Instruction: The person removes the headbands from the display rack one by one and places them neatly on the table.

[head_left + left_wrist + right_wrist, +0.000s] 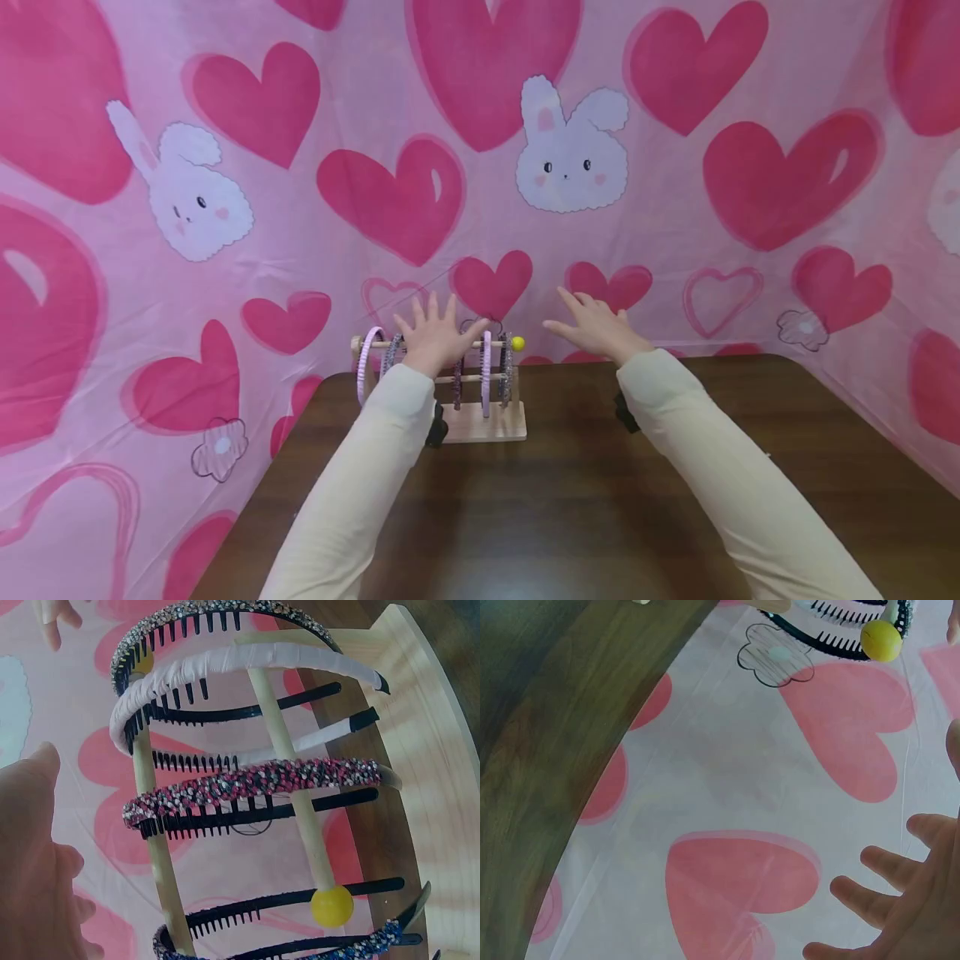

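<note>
A wooden headband stand [491, 427] with rods and a yellow ball end [518, 343] carries several headbands. In the left wrist view, a headband wrapped in pale ribbon [247, 660], one crusted with pink and dark beads [255, 785], a silvery glittering one [217, 610] and a blue beaded one [367, 942] hang round the rods, comb teeth inward. My left hand [435, 337], fingers spread, is raised in front of the stand and hides part of it in the head view. To the right of the stand, my right hand [600, 327] is held up with fingers extended, holding nothing.
The stand sits near the back left of a dark brown wooden table [570, 500]. A pink cloth [660, 192] with hearts and rabbit faces hangs behind the table and along both sides. Dark straps [627, 414] show under both cream sleeves.
</note>
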Demonstrator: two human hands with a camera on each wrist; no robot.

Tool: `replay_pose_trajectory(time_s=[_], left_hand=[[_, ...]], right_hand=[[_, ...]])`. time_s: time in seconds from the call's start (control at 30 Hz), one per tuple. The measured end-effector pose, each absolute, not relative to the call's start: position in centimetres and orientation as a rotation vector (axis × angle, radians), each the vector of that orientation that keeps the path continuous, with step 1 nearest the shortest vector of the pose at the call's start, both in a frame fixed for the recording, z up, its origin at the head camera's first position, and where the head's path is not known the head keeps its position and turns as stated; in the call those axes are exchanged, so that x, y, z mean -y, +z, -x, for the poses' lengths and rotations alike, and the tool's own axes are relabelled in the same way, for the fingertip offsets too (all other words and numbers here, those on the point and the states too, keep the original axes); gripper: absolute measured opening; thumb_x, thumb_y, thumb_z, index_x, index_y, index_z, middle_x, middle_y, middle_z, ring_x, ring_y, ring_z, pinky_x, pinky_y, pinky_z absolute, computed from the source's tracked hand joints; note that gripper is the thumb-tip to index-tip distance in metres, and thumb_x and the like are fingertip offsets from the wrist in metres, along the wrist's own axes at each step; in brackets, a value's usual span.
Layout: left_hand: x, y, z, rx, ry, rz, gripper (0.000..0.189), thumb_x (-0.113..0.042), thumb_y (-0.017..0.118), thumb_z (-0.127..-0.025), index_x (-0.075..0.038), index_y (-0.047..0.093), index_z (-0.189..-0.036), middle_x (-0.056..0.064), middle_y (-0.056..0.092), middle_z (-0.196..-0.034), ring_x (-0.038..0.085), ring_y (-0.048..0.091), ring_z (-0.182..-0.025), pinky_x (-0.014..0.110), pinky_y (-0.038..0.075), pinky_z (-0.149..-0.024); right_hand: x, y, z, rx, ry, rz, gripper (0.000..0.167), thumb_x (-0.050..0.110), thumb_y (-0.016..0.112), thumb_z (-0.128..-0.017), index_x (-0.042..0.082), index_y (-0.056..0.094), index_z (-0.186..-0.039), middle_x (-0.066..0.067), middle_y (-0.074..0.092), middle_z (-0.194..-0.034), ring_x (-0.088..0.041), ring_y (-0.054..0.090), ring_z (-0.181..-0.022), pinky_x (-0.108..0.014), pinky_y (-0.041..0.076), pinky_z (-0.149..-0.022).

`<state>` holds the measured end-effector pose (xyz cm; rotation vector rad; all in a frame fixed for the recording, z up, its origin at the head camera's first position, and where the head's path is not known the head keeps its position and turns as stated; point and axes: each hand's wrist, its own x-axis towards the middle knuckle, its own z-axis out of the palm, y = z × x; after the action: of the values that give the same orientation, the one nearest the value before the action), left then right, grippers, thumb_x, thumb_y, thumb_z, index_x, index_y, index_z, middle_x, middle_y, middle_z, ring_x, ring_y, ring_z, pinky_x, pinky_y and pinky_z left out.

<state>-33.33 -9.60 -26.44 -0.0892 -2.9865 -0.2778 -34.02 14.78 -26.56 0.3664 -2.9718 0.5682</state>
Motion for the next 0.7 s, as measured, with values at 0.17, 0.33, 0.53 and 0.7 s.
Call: replay_pose_trajectory(time_s=[0.17,0.33,0.53,0.7], left_hand=[[10.3,-26.7,33.4,2.978,-0.288,0.078,0.087,-0.071,0.031,-0.084,-0.018,0.009,-0.149,0.016,0.002,-0.152,0.042,-0.009,-0.134,0.066,-0.009,-0.097],[10.9,-26.8,33.4,2.977,-0.267,0.058,0.086,-0.07,0.033,-0.084,-0.019,0.009,-0.149,0.016,0.002,-0.152,0.042,-0.009,-0.134,0.065,-0.01,-0.096],[11.8,-26.8,33.1,2.961,-0.279,0.03,0.086,-0.07,0.034,-0.084,-0.019,0.011,-0.149,0.016,0.003,-0.152,0.041,-0.008,-0.135,0.064,-0.01,-0.097],[12.8,-26.8,32.9,2.954,-0.299,0.03,0.087,-0.069,0.034,-0.084,-0.016,0.011,-0.149,0.017,0.003,-0.152,0.042,-0.01,-0.134,0.065,-0.009,-0.097]], right_hand=[[-14.7,-26.6,34.0,2.962,0.595,-0.395,0.086,0.058,0.051,-0.084,0.016,0.012,-0.149,-0.02,0.021,-0.147,-0.041,0.021,-0.131,-0.067,0.009,-0.097],[-14.6,-26.5,33.9,2.948,0.655,-0.442,0.088,0.056,0.055,-0.083,0.015,0.013,-0.149,-0.02,0.023,-0.147,-0.039,0.024,-0.131,-0.064,0.022,-0.096],[-14.6,-26.7,33.8,2.922,0.717,-0.49,0.089,0.057,0.056,-0.082,0.015,0.015,-0.149,-0.019,0.024,-0.147,-0.039,0.022,-0.132,-0.063,0.025,-0.095],[-14.1,-26.8,33.7,2.908,0.762,-0.513,0.09,0.059,0.057,-0.08,0.015,0.018,-0.148,-0.017,0.024,-0.148,-0.038,0.021,-0.133,-0.063,0.024,-0.096]])
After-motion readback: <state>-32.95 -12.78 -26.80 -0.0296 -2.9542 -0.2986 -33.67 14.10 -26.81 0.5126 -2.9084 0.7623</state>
